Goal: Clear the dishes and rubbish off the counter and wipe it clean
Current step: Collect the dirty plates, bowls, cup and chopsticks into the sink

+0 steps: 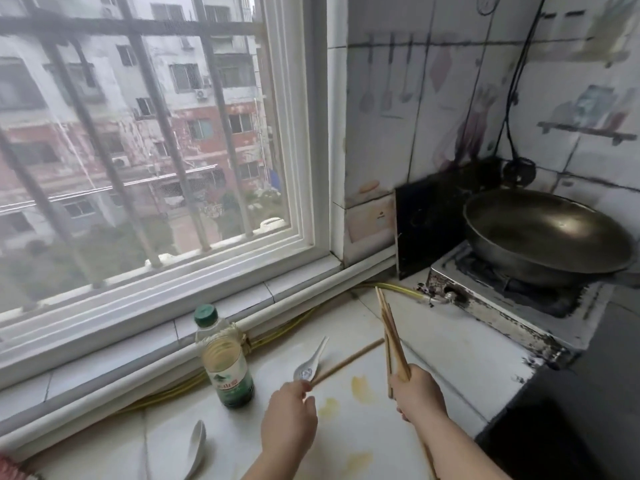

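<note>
My right hand (417, 394) grips a bundle of wooden chopsticks (389, 327) that point up and away over the white counter (450, 358). My left hand (289, 415) pinches the near end of a single chopstick (349, 360) lying slantwise on the counter. A white ceramic spoon (310, 363) lies beside that chopstick, just beyond my left fingers. A second white spoon (195, 445) lies near the front left. Yellow stains (360, 389) mark the counter between my hands.
A plastic bottle with a green cap (225, 362) stands left of my left hand. A yellow hose (277, 336) runs along the window sill to a dirty gas stove (502, 306) carrying a dark wok (547, 233) at right.
</note>
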